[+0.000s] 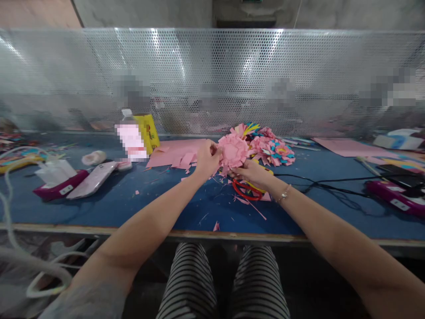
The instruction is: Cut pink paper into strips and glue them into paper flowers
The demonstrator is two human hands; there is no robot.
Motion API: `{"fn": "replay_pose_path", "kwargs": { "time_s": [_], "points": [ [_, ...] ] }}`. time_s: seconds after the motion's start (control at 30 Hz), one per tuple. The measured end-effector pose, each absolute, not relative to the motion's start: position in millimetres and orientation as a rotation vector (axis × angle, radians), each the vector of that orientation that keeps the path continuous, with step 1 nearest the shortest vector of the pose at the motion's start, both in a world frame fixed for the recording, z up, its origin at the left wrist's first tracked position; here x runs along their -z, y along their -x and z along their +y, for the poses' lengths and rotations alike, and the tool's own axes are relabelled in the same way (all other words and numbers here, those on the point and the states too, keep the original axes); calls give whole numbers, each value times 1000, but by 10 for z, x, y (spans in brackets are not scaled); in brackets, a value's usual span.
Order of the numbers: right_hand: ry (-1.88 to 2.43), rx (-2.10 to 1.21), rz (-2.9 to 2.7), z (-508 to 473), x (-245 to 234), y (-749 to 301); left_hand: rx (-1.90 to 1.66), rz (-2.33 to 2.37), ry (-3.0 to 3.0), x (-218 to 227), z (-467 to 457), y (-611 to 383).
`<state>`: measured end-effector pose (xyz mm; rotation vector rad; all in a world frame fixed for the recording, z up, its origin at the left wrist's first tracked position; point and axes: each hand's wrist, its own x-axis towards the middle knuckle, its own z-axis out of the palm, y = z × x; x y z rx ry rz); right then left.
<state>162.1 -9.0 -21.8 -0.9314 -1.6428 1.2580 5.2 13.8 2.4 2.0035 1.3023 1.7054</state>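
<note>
A pink paper flower is between my two hands, just above the table. My left hand pinches the flower's left edge with thumb and fingertips. At the flower's lower right, my right hand has its fingers closed on the underside; part of that grip is hidden. Under and beside my right hand lie red-handled scissors and a yellow tool, partly covered by the hand. Behind the flower sit more paper flowers in pink, blue and yellow.
Pink paper sheets and scraps lie left of the flower. A phone leans on a purple power strip; another purple strip with black cables is at right. A yellow box stands before the perforated metal screen.
</note>
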Motion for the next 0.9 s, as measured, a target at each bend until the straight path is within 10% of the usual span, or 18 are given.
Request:
{"fn": "replay_pose_path", "kwargs": {
  "time_s": [0.9],
  "points": [
    [958, -1344, -1599, -175, 169, -1590, -1720, 1193, -2026, -9, 119, -83]
  ]
}}
